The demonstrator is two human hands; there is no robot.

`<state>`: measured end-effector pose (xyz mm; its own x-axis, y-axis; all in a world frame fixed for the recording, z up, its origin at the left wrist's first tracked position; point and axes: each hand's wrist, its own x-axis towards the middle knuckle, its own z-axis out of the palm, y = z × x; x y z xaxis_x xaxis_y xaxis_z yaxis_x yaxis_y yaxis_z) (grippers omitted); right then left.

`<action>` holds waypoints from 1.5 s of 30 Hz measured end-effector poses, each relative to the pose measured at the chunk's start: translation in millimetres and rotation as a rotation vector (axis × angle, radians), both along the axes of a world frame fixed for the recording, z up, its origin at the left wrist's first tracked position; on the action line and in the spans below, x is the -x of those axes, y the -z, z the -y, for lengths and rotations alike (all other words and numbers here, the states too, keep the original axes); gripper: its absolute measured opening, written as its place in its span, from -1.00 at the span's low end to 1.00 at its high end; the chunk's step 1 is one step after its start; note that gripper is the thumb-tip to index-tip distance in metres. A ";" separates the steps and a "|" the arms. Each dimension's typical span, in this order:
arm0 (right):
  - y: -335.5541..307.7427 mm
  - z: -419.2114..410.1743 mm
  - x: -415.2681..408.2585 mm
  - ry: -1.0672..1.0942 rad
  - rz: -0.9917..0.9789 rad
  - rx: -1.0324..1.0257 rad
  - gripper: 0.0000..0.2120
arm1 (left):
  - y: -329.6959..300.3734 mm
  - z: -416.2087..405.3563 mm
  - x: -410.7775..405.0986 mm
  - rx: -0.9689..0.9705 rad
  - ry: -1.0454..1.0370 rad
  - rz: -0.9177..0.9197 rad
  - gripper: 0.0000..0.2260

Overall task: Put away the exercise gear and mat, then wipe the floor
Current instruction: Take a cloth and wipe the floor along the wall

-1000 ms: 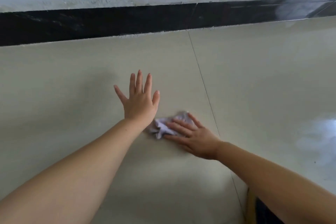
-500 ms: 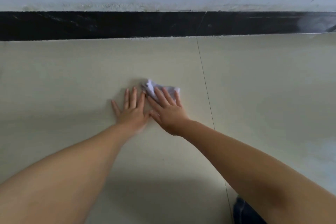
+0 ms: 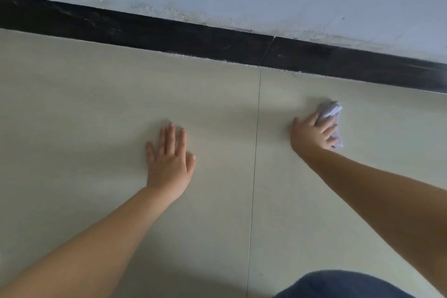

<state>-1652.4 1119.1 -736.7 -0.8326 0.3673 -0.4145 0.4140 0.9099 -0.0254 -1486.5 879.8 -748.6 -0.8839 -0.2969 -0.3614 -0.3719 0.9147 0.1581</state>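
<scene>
While the left hand is being laid flat on the floor, fingers straight, a cloth is being pressed near the baseboard under the right hand, fingers spread.

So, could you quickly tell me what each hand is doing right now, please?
Left hand: open, flat on the floor.
Right hand: open, fingers pressing the cloth to the floor.
</scene>
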 end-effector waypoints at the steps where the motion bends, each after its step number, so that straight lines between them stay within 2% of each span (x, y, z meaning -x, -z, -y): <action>1: 4.3 21.9 -17.1 -0.143 -0.039 0.028 -0.41 | 0.7 -16.3 2.1 -0.022 0.051 -0.027 -0.45; 6: 12.0 137.2 -72.9 -0.929 -0.051 0.349 -0.49 | 6.8 -80.0 -6.3 -0.069 0.142 -0.069 -0.51; 8: 15.5 155.3 -60.2 -1.178 -0.065 0.350 -0.52 | 10.5 -80.3 -21.0 -0.054 0.207 -0.087 -0.54; 10: 21.3 146.1 -37.6 -1.258 -0.092 0.292 -0.53 | 11.9 -70.2 -32.2 -0.023 0.248 -0.124 -0.54; 12: 22.5 114.1 -16.1 -1.071 -0.173 0.285 -0.52 | 11.2 -56.2 -40.8 -0.024 0.253 -0.144 -0.53; 15: 22.3 32.4 7.4 -0.584 -0.359 0.226 -0.46 | 10.0 -30.5 -48.5 -0.028 0.174 -0.161 -0.53; 19: 14.9 -63.1 26.5 0.157 -0.241 0.072 -0.52 | 16.7 0.2 -56.8 0.022 0.048 -0.143 -0.52; 20: 14.0 -62.4 29.1 0.248 -0.224 0.047 -0.51 | 17.7 5.4 -57.8 0.025 0.024 -0.139 -0.52; 22: 17.0 -30.9 25.6 0.225 -0.208 0.018 -0.50 | 17.8 12.7 -59.2 0.015 -0.020 -0.170 -0.51; 25: 30.4 65.7 -4.0 -0.171 -0.262 0.080 -0.49 | 12.8 20.0 -62.4 -0.073 -0.165 -0.302 -0.49; 27: 31.9 138.5 -39.1 -0.546 -0.261 0.148 -0.48 | 6.2 27.9 -62.1 -0.163 -0.300 -0.416 -0.46; 30: 21.5 208.8 -111.0 -1.191 -0.118 0.271 -0.46 | -6.2 46.0 -61.0 -0.251 -0.498 -0.525 -0.45; 32: 19.1 208.3 -165.3 -1.583 -0.043 0.325 -0.44 | -12.1 59.4 -58.8 -0.243 -0.594 -0.560 -0.51; 34: 22.4 178.3 -198.3 -1.921 -0.042 0.291 -0.45 | -14.8 67.6 -55.6 -0.215 -0.596 -0.561 -0.51; 35: 26.4 161.4 -197.2 -2.025 -0.062 0.263 -0.46 | -14.2 69.4 -53.6 -0.210 -0.574 -0.552 -0.49; 36: 30.7 146.6 -185.2 -2.037 -0.139 0.308 -0.49 | -13.0 69.5 -51.1 -0.208 -0.545 -0.536 -0.47; 37: 33.6 132.3 -164.3 -1.947 -0.214 0.377 -0.53 | -11.6 68.2 -48.0 -0.202 -0.508 -0.521 -0.46; 38: 34.6 116.0 -138.4 -1.755 -0.280 0.441 -0.55 | -9.3 65.3 -44.8 -0.194 -0.467 -0.510 -0.44; 40: 35.1 74.3 -77.1 -1.244 -0.409 0.344 -0.51 | -6.1 56.2 -38.2 -0.189 -0.400 -0.476 -0.45; 43: 22.9 -4.3 -4.9 -0.363 -0.324 0.118 -0.49 | -3.2 34.5 -28.6 -0.210 -0.335 -0.414 -0.48; 44: 17.2 -14.2 5.0 -0.146 -0.281 0.090 -0.50 | -3.0 27.2 -25.8 -0.218 -0.325 -0.406 -0.49; 45: 14.3 -10.6 6.5 -0.039 -0.250 0.062 -0.50 | -3.7 20.9 -23.2 -0.225 -0.321 -0.400 -0.50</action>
